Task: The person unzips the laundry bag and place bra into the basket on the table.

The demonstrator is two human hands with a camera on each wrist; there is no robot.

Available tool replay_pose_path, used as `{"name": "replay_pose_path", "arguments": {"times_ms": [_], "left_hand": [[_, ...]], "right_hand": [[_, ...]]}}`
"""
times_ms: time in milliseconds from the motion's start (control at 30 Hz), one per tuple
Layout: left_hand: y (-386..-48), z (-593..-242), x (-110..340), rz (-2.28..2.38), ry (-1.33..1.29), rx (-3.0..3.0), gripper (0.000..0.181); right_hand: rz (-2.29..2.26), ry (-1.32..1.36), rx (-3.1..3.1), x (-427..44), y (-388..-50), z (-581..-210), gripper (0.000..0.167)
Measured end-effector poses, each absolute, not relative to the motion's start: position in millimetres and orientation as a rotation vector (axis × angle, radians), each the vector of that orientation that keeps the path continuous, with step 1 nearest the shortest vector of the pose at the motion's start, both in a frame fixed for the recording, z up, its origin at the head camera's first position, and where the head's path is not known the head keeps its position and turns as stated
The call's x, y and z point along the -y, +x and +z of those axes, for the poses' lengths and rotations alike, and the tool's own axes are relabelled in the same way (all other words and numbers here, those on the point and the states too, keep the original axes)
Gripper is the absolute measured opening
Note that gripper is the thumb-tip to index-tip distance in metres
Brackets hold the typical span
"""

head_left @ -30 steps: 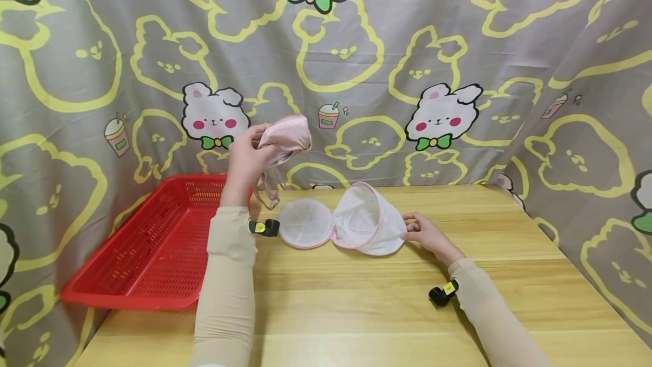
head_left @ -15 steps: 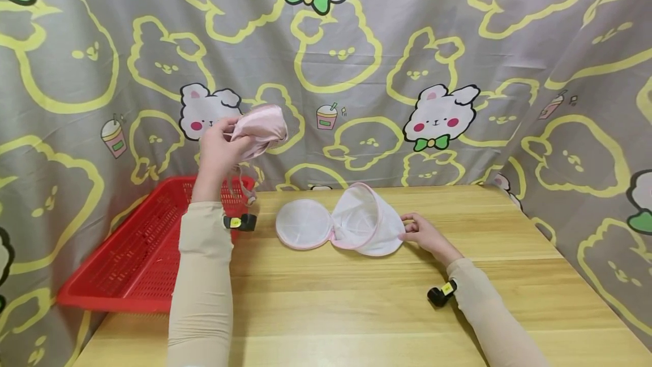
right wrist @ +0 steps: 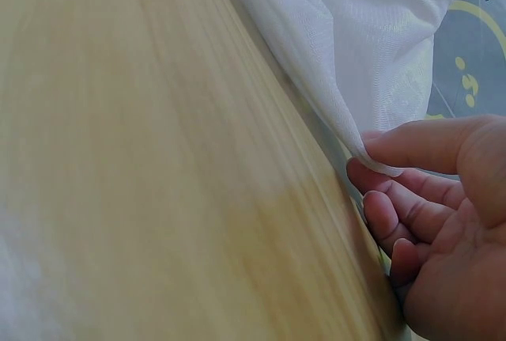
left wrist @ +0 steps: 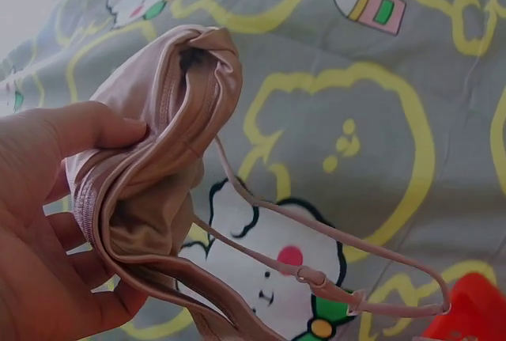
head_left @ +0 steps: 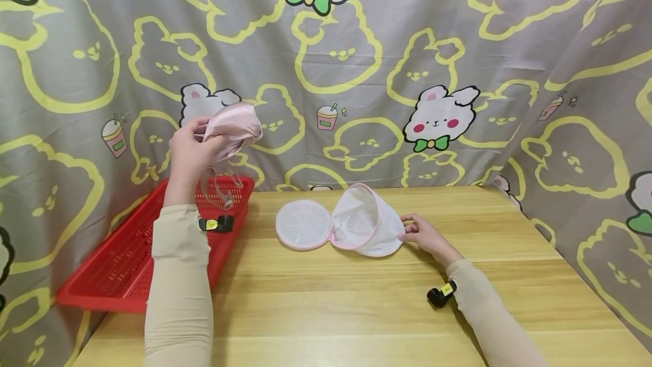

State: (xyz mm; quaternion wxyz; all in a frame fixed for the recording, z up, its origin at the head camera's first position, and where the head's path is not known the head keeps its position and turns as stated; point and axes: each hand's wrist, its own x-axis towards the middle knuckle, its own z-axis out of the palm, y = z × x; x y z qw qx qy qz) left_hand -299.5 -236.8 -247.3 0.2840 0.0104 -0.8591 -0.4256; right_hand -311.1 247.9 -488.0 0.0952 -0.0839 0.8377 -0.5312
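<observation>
A folded pink satin bra (head_left: 234, 126) is gripped in my left hand (head_left: 191, 154), raised above the far part of the red basket. In the left wrist view the thumb lies across the bra (left wrist: 170, 104), and its thin straps (left wrist: 316, 278) dangle to the right. My right hand (head_left: 428, 238) pinches the edge of a white mesh laundry bag (head_left: 389, 231) with pink trim. That bag lies on its side with its mouth facing left, its round lid (head_left: 304, 224) flat on the table. In the right wrist view thumb and fingers pinch the white mesh (right wrist: 379, 80).
A red perforated plastic basket (head_left: 127, 276) stands on the left of the wooden table (head_left: 326, 310), partly hidden by the left arm. Behind the table hangs a grey patterned curtain (head_left: 356, 44), which also covers both sides.
My left hand has carried the bra leftward, from near the bag's lid to over the basket. The right hand and the laundry bag have stayed in place.
</observation>
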Motion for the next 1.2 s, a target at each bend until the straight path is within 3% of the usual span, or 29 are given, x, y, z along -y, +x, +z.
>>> {"name": "replay_pose_path", "arguments": {"times_ms": [833,1200], "left_hand": [[-304,-286,296,-1.294,0.237,2.327,0.057],[-312,-308,317,-1.483,0.269,2.319,0.049]], "right_hand": [[-1.587,-0.253,-2.494,-245,-309,-487,0.056],[-1.589,-0.260,-2.480,-247,-311,-489,0.056]]}}
